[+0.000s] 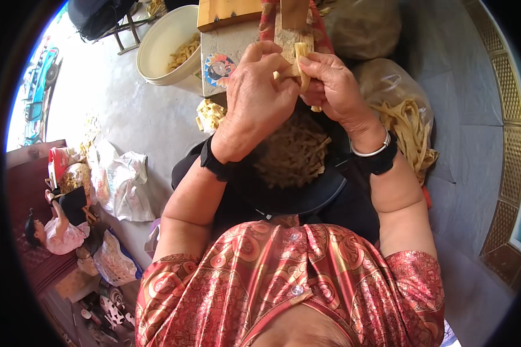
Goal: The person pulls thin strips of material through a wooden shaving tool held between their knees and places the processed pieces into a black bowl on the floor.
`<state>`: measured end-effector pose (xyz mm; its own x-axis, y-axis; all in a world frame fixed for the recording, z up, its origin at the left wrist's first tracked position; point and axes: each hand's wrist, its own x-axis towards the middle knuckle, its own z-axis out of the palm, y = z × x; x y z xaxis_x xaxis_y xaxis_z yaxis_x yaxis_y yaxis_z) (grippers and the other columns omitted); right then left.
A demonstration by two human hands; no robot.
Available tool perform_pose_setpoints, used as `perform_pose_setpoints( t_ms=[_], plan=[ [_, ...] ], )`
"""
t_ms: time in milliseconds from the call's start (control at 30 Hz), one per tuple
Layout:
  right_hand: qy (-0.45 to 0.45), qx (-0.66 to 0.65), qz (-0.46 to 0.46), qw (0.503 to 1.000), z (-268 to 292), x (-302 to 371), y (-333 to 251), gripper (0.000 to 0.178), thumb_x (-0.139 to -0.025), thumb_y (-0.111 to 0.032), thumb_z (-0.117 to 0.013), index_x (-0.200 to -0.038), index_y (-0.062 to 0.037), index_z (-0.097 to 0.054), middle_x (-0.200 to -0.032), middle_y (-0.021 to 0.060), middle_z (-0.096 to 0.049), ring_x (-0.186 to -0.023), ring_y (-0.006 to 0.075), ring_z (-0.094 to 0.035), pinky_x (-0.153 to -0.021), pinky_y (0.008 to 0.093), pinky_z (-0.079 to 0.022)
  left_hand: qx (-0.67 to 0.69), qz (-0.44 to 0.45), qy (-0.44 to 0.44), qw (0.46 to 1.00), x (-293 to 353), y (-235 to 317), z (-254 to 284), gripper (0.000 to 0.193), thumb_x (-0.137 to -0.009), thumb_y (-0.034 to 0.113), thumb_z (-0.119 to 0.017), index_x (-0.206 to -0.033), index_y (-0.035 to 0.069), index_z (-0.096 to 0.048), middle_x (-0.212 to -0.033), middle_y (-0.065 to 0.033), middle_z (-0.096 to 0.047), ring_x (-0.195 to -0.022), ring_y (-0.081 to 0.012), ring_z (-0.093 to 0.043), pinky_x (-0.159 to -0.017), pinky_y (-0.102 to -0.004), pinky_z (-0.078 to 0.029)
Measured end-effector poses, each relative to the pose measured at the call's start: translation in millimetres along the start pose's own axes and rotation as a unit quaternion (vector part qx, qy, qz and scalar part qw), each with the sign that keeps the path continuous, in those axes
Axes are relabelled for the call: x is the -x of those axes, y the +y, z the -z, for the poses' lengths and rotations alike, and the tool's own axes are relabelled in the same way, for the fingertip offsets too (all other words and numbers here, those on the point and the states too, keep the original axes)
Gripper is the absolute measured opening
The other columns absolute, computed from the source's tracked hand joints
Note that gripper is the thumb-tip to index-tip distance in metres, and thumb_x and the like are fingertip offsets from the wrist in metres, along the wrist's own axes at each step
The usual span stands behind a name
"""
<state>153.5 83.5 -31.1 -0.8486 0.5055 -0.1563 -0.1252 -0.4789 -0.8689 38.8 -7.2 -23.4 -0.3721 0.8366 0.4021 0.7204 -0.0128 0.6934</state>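
Yellowish strip (301, 53) is pinched in curled right hand (337, 88).

- Daylight is flooding from your upper left, bleaching the floor (118, 110).
- Your shiny blouse (260, 266) is catching glare.
- Fisheye distortion is curving gold panels (514, 147) rightward.

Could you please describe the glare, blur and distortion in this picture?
In the head view, glare bleaches the floor at upper left; same view, brown pieces in the dark basin look blurred, the left hand and right hand clearer; same view again, the gold border at right bows outward.
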Motion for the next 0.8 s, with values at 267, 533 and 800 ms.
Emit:
perform_pose_setpoints(
  t_ms=[267, 533, 800],
  plan=[
    [-0.121, -0.013, -0.16, 0.98, 15.0, -1.6, -15.9, 0.019, -0.088, -0.022, -0.051, -0.078, -0.0066, -0.055, -0.05, -0.0068, -0.039, -0.039, 0.002, -0.028, -0.037, 0.0192, -0.021, 0.069, -0.115, -0.003, 0.991, -1.9, -7.6, 7.2, 0.009, -0.066, -0.006, -0.05, -0.07, 0.001, -0.054, -0.076, -0.0139, -0.062, -0.064, -0.0217, -0.061, -0.058, -0.0261, -0.048],
    [-0.041, 0.199, 0.052, 0.978, 8.3, 7.7, -21.1, 0.015, -0.081, -0.011, -0.064, -0.088, 0.0009, -0.059, -0.074, 0.0009, -0.061, -0.054, -0.0008, -0.046, -0.043, 0.0147, -0.031, 0.345, 0.268, -0.127, 0.891, -7.7, -4.5, 5.4, 0.008, -0.076, 0.004, -0.052, -0.074, -0.003, -0.053, -0.068, -0.0084, -0.06, -0.065, -0.0134, -0.06, -0.061, -0.022, -0.047],
    [-0.121, -0.027, -0.056, 0.991, 16.7, 8.2, -12.1, 0.015, -0.082, -0.012, -0.059, -0.089, 0.0013, -0.058, -0.057, -0.0065, -0.045, -0.045, 0.0005, -0.034, -0.042, 0.0148, -0.032, 0.305, 0.244, -0.174, 0.904, -11.3, -8.4, 11.4, 0.006, -0.076, 0.003, -0.057, -0.075, 0.0, -0.052, -0.069, -0.005, -0.058, -0.067, -0.0108, -0.06, -0.058, -0.0207, -0.046]
  ],
)
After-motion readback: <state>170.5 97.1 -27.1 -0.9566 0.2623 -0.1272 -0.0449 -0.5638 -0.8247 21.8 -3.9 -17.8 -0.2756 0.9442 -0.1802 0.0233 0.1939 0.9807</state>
